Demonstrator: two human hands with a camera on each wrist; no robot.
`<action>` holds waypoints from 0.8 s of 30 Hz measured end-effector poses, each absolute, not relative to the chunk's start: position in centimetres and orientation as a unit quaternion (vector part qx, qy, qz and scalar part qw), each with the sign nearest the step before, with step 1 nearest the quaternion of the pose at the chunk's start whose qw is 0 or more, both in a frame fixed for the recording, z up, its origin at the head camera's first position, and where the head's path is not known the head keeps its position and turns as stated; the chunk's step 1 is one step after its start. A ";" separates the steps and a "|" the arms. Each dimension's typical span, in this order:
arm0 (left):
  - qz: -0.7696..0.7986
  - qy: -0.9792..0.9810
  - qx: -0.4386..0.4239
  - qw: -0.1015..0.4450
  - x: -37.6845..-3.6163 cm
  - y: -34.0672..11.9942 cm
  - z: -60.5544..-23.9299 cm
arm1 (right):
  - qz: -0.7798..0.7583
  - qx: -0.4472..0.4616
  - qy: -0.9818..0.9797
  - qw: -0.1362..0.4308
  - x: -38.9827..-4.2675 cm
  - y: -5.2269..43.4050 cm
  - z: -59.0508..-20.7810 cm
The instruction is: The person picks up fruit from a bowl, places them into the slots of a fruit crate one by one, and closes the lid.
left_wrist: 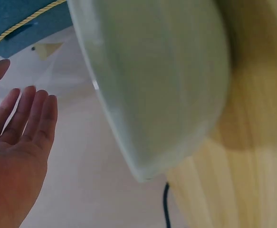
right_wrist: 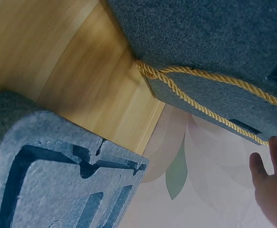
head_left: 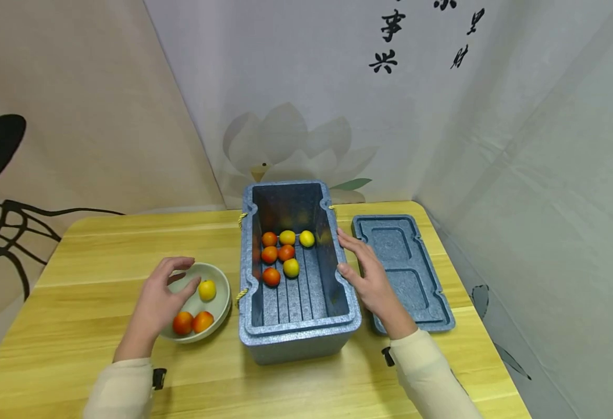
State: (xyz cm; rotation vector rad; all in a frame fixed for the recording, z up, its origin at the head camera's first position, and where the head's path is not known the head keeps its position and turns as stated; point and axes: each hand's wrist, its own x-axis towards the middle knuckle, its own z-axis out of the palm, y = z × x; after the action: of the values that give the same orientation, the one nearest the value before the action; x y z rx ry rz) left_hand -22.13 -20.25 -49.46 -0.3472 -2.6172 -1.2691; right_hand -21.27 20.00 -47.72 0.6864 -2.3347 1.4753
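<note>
Fruit, one yellow (head_left: 207, 290) and two orange-red (head_left: 183, 322), lies in a pale green bowl (head_left: 224, 286) under the left hand (head_left: 157, 302), whose fingers hang relaxed, gripping nothing. Right of it, the right hand (head_left: 369, 273) rests flat-fingered against the blue foam box (head_left: 298, 337); the lid (head_left: 421, 291) lies beyond. Only the right wrist view shows the box's yellow rope handle (right_wrist: 195, 95).

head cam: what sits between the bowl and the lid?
The open foam box with fruit inside, and the right hand resting on its right rim; head view shows it.

Probably a staged recording booth: printed fabric backdrops (head_left: 296, 87) enclose a wooden table (head_left: 102, 244).
</note>
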 end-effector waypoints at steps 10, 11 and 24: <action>-0.439 -0.887 -0.109 0.093 -21.7 -20.8 -51.3 | 0.513 0.233 -0.815 0.137 -19.9 19.2 -45.1; -0.440 -0.887 -0.109 0.089 -21.7 -20.8 -51.5 | 0.514 0.232 -0.815 0.137 -19.9 19.2 -45.1; -0.405 -0.902 -0.135 0.069 -22.3 -20.6 -54.1 | 0.520 0.223 -0.815 0.127 -19.9 19.2 -45.1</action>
State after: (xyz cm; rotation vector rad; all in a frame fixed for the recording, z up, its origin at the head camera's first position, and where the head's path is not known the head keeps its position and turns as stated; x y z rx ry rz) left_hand -22.31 -20.56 -54.11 -0.4057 -2.7149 -1.2177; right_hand -19.88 19.20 -45.05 0.6503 -2.3713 1.5118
